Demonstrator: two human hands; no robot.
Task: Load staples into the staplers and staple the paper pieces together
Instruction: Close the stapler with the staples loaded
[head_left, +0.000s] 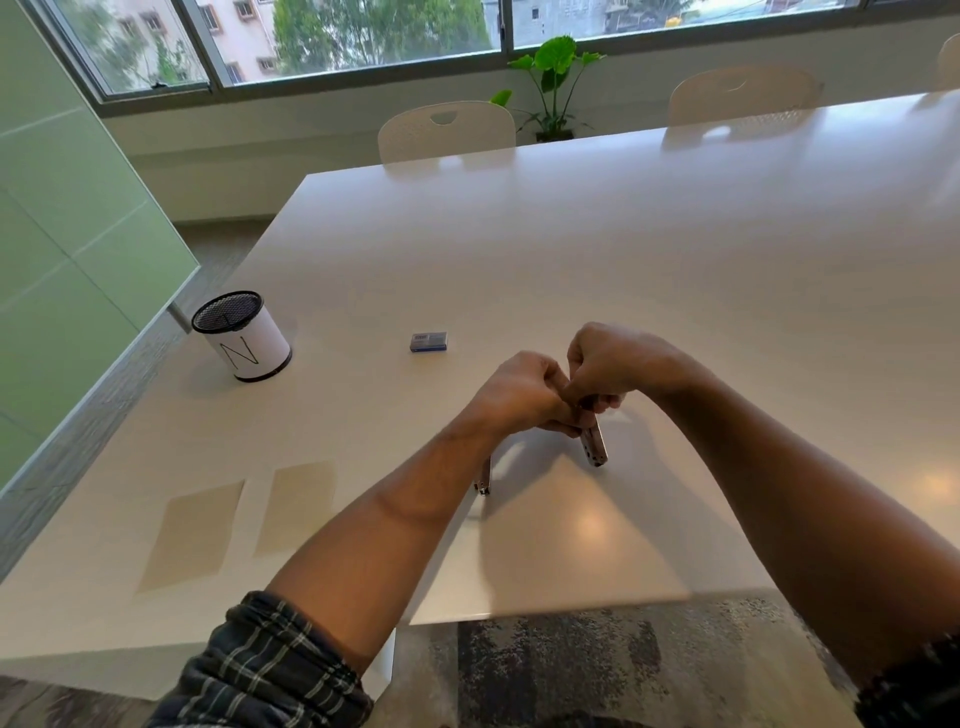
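Observation:
A small metal stapler is held open above the white table, one arm pointing down toward me on the right. A second metal arm shows below my left wrist. My left hand and my right hand are both closed over the stapler's hinge end, knuckles touching. The hinge and any staples are hidden by my fingers. A small blue staple box lies shut on the table beyond my hands. Two pale paper pieces lie flat side by side at the near left.
A black mesh pen cup with a white label marked N stands at the left. White chairs sit at the far side, with a potted plant by the window. The table's near edge runs just below my forearms.

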